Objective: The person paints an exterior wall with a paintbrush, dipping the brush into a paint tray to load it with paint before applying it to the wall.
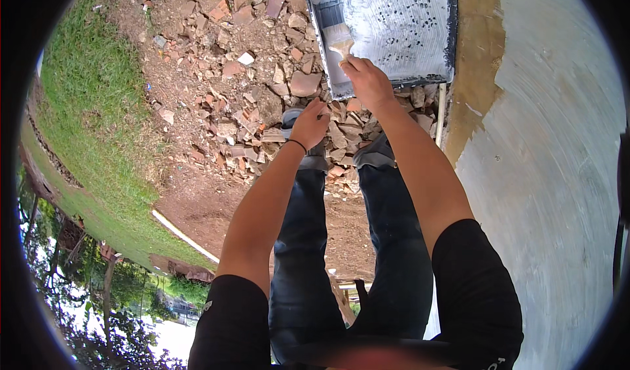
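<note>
"Brush [340, 38] position?"

"Upper centre, over the tray [453, 39]; right grip [369, 81] wraps its handle, probably keeping fingers off the paint [371, 42]."

"Left grip [310, 127]?"

"Mid-frame above rubble [305, 83], loosely curled, apparently empty, perhaps balancing."

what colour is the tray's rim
The tray's rim is black with white flecks, in the head view.
</note>
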The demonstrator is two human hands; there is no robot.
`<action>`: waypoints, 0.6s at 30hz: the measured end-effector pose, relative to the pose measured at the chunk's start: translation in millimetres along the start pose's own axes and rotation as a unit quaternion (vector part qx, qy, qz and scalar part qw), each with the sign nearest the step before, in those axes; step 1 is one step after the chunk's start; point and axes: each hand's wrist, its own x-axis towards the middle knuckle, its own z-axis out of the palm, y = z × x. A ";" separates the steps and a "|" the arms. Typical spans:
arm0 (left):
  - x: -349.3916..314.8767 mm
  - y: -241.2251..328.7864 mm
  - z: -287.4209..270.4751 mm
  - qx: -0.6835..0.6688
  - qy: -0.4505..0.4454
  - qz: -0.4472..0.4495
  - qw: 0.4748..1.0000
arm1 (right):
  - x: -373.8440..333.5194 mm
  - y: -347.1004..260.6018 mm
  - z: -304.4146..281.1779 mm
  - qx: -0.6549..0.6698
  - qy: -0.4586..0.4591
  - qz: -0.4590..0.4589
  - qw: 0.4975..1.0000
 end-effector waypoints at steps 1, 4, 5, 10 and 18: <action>0.5 -0.3 1.5 -0.001 -0.006 -0.014 1.000 | -13.2 -2.4 0.6 -0.002 -0.003 -0.003 1.000; -1.5 -19.0 1.3 0.044 0.005 0.018 0.999 | -37.4 -22.6 0.1 0.036 -0.093 0.034 0.994; -1.6 -15.7 5.5 0.040 -0.003 0.023 0.999 | -44.9 -21.7 -3.8 0.032 -0.098 0.034 0.994; -19.1 -10.1 19.8 0.000 -0.018 -0.009 1.000 | -68.4 -22.0 -16.5 0.081 -0.101 0.022 0.991; -20.9 -15.9 18.2 0.034 -0.022 -0.011 0.999 | -12.9 -9.2 -15.0 0.160 -0.197 0.032 0.967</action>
